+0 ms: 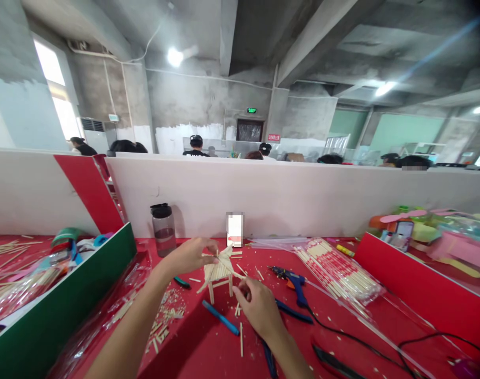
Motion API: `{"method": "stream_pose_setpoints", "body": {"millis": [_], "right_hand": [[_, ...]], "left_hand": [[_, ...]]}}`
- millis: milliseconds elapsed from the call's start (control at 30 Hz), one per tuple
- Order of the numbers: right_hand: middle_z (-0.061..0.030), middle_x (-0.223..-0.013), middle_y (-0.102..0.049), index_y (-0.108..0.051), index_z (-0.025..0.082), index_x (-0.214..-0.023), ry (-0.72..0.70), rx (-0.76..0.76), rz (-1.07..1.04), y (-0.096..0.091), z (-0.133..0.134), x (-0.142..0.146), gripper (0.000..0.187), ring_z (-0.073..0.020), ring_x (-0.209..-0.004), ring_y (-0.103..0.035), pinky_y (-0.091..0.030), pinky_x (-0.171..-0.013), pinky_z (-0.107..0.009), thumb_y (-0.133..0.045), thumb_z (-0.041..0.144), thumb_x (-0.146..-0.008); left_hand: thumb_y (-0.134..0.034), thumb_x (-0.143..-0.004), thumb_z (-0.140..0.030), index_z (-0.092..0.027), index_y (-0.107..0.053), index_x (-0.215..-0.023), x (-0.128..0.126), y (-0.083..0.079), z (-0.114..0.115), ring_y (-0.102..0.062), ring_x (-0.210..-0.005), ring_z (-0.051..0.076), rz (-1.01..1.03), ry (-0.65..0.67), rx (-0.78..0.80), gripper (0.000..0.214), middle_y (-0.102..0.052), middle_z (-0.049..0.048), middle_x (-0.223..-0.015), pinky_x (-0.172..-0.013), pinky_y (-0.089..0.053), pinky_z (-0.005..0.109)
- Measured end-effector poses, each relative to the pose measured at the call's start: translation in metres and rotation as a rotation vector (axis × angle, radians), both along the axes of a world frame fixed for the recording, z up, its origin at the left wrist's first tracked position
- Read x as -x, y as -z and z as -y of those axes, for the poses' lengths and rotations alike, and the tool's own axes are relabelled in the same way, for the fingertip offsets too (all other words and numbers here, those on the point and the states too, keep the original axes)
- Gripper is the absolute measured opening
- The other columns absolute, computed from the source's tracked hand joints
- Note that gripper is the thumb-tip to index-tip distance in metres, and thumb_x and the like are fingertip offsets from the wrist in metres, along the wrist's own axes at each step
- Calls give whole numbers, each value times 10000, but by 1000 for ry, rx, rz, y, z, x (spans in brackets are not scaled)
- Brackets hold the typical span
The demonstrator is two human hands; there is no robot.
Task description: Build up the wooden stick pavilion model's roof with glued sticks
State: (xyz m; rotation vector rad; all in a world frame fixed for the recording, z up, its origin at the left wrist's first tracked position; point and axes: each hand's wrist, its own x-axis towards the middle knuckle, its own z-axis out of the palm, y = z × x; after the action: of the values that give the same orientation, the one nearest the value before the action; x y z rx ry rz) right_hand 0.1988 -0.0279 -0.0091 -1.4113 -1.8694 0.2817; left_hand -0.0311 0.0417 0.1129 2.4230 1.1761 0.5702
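A small model built of wooden sticks (220, 273) stands on the red table (208, 347), raised on thin stick legs. My left hand (192, 254) reaches in from the left, its fingers pinched on the model's top edge. My right hand (258, 305) sits just right of the model with fingers curled, pinching a thin stick at the model's right side. Loose stick offcuts (167, 316) lie scattered under my left forearm.
A blue glue gun (293, 281) with a black cord lies right of the model, beside a clear bag of chopsticks (338, 273). Blue-handled pliers (224, 318) lie in front. A dark bottle (163, 229) stands at the white partition. A green divider (62, 300) is left, a red one (413, 284) right.
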Motion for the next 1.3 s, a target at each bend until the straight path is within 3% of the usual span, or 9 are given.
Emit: {"method": "stream_pose_setpoints", "body": {"millis": [233,367,467,567,667,800,867,1000,1300], "right_hand": [[-1,-696,-692,-635,214,-741,-44,22,119,0,1,3,227,-177,-663,-640,-371,-620,-269,-590,284,-952],[7,-683,-677,-628,215,-739,-97,-21,124,-4,4,4,223,-164,-640,-627,-367,-606,-258,-583,262,-952],[15,-641,-640,-604,222,-724,-150,-89,77,-10,9,5,252,-161,-595,-600,-378,-589,-257,-566,292,-963],[8,-661,-645,-604,231,-764,-163,-163,-39,-25,12,7,247,-161,-583,-598,-411,-591,-255,-537,329,-981],[-12,-744,-692,-625,232,-912,-89,-212,-138,-47,4,15,175,-171,-624,-638,-443,-609,-254,-534,363,-983],[-26,-785,-716,-648,226,-1078,-7,-207,8,-73,-21,37,198,-216,-702,-679,-433,-627,-273,-623,355,-930],[-42,-798,-730,-687,222,-938,-8,-189,63,-80,-33,49,88,-218,-693,-679,-414,-613,-275,-651,296,-906],[-41,-724,-731,-680,208,-728,-47,-193,29,-81,-44,55,173,-200,-654,-668,-413,-605,-269,-638,196,-895],[-59,-883,-751,-742,215,-917,-250,-339,-56,-73,-49,16,174,-198,-803,-698,-530,-749,-292,-572,220,-954]], "left_hand": [[-597,-917,-377,-230,-749,-971,1,-1,1,-703,-892,226,-5,-22,-44,218,-784,48,-1004,-775,-480,282],[-511,-965,-365,-224,-737,-1074,18,-10,1,-701,-922,226,0,-52,-53,287,-779,60,-1071,-790,-485,282],[-528,-944,-329,-219,-745,-1042,38,-10,-4,-701,-897,242,-15,-87,-42,263,-782,79,-1039,-776,-482,296],[-591,-894,-316,-210,-757,-1002,55,-2,-10,-706,-911,266,-25,-95,-8,225,-786,100,-1016,-797,-489,311],[-598,-887,-352,-202,-751,-1037,65,7,-15,-710,-950,270,-9,-75,46,261,-783,104,-1057,-829,-504,312],[-572,-901,-428,-175,-727,-1057,68,16,-18,-705,-940,254,27,-43,114,335,-778,104,-1049,-824,-517,305],[-571,-896,-463,-159,-719,-1018,67,18,-19,-697,-891,247,49,-41,133,360,-775,100,-977,-790,-515,303],[-613,-856,-488,-144,-696,-904,68,19,-18,-670,-786,225,108,-45,168,357,-740,69,-825,-717,-498,291],[-704,-795,-465,-163,-668,-852,67,11,-10,-635,-761,191,211,22,292,309,-708,28,-810,-697,-478,273]]}}
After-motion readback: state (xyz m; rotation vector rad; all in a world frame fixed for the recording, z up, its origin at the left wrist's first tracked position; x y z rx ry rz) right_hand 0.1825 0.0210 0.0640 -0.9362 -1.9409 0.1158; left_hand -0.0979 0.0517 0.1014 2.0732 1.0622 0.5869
